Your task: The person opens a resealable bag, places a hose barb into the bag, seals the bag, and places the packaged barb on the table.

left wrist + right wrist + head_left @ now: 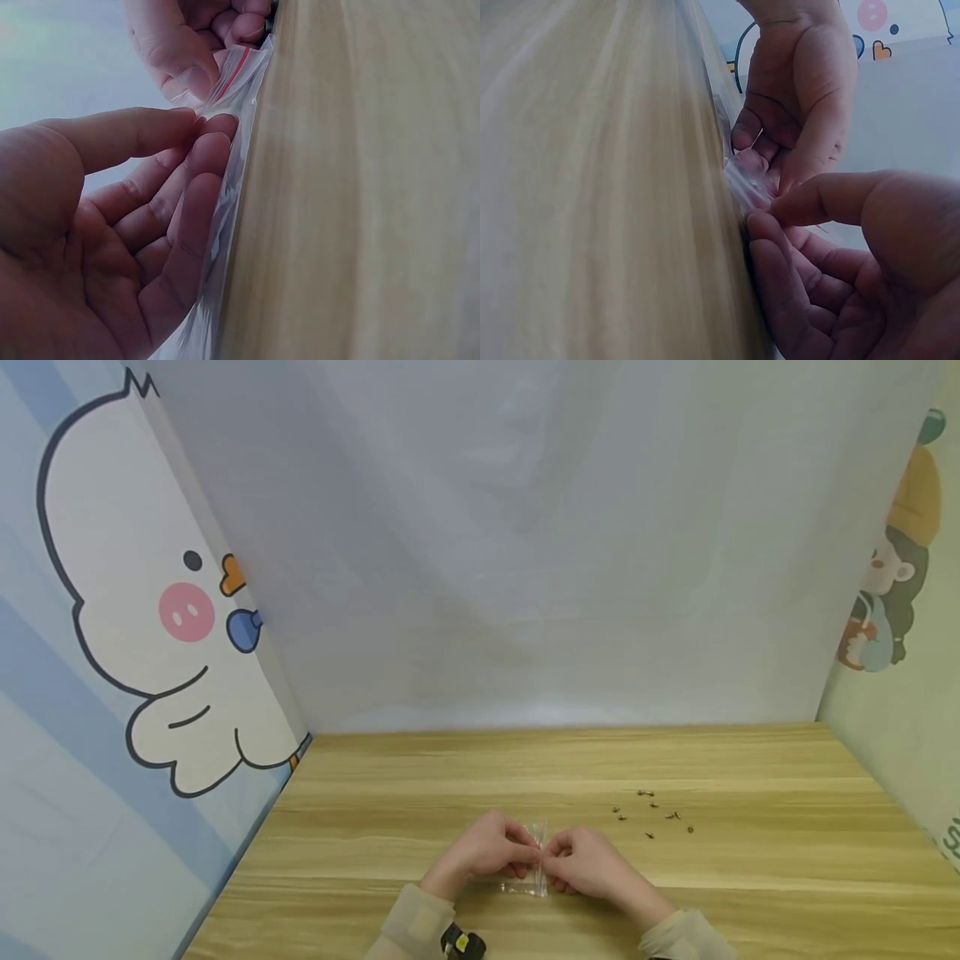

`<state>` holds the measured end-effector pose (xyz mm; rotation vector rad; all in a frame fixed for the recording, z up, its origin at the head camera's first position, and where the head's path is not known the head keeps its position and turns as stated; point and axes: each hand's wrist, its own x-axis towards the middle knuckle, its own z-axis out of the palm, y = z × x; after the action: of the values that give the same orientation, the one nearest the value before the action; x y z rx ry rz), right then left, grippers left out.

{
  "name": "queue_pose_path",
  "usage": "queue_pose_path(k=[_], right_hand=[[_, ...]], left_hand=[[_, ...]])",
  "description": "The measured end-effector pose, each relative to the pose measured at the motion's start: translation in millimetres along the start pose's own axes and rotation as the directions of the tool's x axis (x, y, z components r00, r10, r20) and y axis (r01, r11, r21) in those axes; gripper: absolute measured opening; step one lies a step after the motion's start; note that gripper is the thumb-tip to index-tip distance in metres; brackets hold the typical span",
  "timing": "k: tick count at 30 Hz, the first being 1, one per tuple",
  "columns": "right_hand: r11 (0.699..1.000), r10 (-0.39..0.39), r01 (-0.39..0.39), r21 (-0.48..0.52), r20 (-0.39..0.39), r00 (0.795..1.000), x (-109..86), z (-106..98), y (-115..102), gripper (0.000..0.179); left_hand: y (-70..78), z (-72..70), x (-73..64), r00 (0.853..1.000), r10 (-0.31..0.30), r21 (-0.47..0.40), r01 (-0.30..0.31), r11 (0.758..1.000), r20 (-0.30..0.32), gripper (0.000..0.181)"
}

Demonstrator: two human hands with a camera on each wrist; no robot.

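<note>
A small clear zip bag (525,887) with a red line along its closure lies at the front middle of the wooden table. My left hand (491,847) pinches it between thumb and fingers from the left. From the right, my right hand (592,864) pinches the bag's edge, close to the left fingertips. In the left wrist view the bag (244,82) shows its red strip between the two hands. The right wrist view shows the clear plastic (744,184) at the fingertips. Whether anything is inside the bag I cannot tell.
Several small dark metal screws (651,805) lie scattered on the table (375,793), beyond and right of my right hand. A grey-white sheet (525,568) hangs at the table's back edge. Cartoon-printed panels (135,610) stand at both sides.
</note>
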<state>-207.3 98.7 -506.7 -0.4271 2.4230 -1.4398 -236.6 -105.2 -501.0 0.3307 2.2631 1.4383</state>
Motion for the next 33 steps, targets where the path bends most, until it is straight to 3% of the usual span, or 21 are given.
queue_pose_path(k=[17, 33], right_hand=[[0.999, 0.006, -0.007, 0.037, 0.019, 1.000, -1.0, -2.6, 0.7, 0.007], [0.999, 0.043, -0.043, 0.017, -0.010, 0.999, -1.4, -1.4, -1.0, 0.018]], left_hand=[[-2.2, -3.0, 0.6, 0.998, 0.036, 0.022, -0.037, 0.999, 0.042, 0.004], [-2.1, -8.0, -1.4, 0.998, 0.009, -0.025, -0.007, 1.000, 0.067, 0.007]])
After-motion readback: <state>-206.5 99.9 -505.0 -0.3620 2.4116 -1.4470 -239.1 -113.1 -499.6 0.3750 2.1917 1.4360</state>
